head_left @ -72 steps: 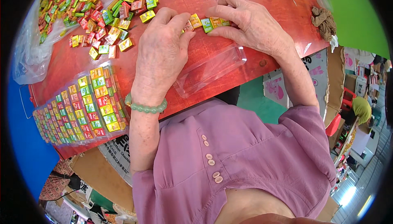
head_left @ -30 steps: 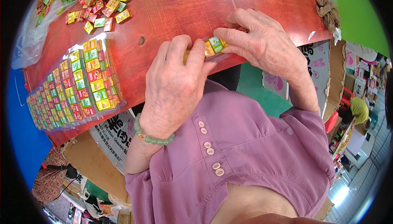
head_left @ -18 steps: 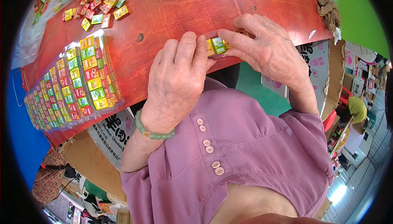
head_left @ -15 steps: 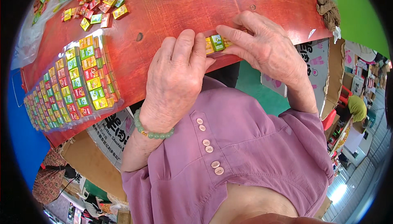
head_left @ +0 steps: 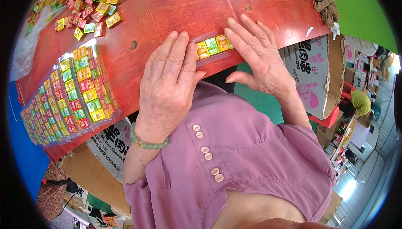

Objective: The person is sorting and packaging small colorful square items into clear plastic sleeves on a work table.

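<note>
The candy row [head_left: 212,46] is pressed flat on the table [head_left: 188,7] by both hands, left hand [head_left: 169,86] at 9 o'clock, right hand [head_left: 255,59] at 3 o'clock, fingers extended; even pressure is advised.

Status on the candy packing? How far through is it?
Done: a long run of filled clear sleeves lies at the table's left. In hand: the left hand and right hand press flat on a short row of small square packets at the near edge of the red table. Left: a big loose pile of packets sits unsorted at the far left.
</note>
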A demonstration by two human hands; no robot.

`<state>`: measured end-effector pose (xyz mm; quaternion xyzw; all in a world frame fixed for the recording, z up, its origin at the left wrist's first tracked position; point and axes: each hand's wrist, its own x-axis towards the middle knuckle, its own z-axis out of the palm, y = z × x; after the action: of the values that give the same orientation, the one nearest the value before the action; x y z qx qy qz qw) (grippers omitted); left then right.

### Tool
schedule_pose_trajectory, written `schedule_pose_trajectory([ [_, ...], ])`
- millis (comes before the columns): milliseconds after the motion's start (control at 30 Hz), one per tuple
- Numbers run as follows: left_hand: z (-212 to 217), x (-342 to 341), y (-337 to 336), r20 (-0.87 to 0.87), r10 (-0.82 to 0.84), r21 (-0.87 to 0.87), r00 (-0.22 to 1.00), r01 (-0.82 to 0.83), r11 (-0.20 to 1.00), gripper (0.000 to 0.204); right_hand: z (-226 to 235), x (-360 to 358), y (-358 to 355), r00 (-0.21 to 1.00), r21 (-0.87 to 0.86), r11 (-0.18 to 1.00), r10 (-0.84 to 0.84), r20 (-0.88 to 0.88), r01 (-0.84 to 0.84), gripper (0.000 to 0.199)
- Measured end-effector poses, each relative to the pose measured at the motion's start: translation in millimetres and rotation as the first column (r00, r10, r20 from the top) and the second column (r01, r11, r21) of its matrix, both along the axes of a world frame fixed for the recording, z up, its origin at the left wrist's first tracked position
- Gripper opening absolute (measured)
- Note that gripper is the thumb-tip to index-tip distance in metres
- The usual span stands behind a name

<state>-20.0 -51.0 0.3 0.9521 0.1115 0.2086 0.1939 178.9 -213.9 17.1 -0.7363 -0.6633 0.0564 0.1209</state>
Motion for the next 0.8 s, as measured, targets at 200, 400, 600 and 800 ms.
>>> schedule_pose_trajectory([
  [200,-7,-2,2,0.0,-0.023,-0.015,1.0,0.023,1.0,0.056,-6,-2,2,0.994,-0.068,0.997,-0.015,0.109,0.022,0.101],
  [400,-8,-2,1,0.142,0.093,-0.193,0.986,-0.064,0.979,0.072,-3,3,4,0.999,-0.011,1.0,-0.024,0.021,0.024,0.092],
  [600,-9,-6,5,0.108,0.09,-0.174,0.99,-0.07,0.982,0.073,3,-2,18,0.987,0.22,0.964,-0.131,-0.09,0.148,0.053],
  [800,-5,-5,4,0.148,0.093,-0.122,0.985,-0.075,0.99,0.051,10,-21,25,0.795,0.062,0.844,-0.473,-0.379,0.532,0.039],
])
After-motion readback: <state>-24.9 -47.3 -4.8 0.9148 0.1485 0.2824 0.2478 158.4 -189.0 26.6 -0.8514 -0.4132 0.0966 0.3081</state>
